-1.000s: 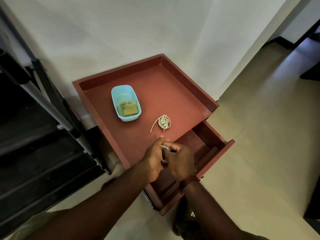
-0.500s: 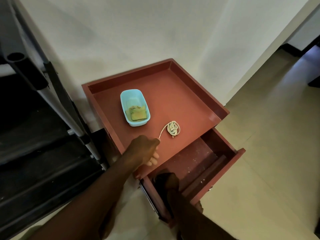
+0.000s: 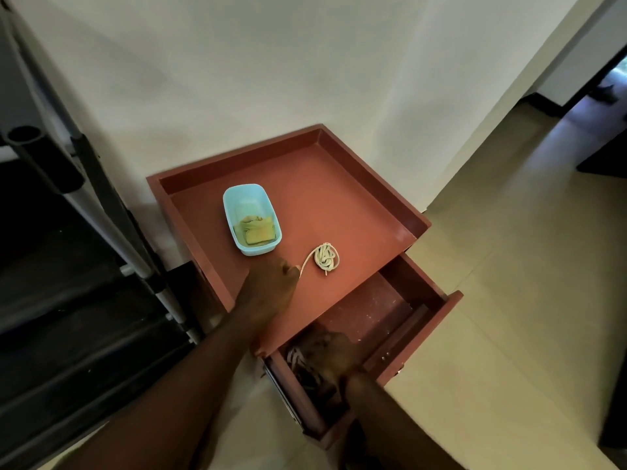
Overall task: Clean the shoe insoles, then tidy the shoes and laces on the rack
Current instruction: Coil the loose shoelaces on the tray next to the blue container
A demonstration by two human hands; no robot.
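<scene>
The right hand (image 3: 327, 351) is blurred and shadowed inside the open drawer (image 3: 437, 317), covering most of a pale lace bundle (image 3: 294, 356) — whether its fingers grip it cannot be told. Dark shapes under the wrist are unreadable. The left hand (image 3: 271, 283) hides its own fingertips at the loose end of the coiled lace (image 3: 326, 255); pinch or mere touch is unclear. The black rack (image 3: 68, 266) runs off the left edge — both forearms off the bottom.

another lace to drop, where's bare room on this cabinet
Bare: the back and right of the cabinet top, between the blue tub and the right rim; also the far end of the drawer beyond the right hand. Crowded: the front, with the coiled lace and the left hand at its tail.
</scene>
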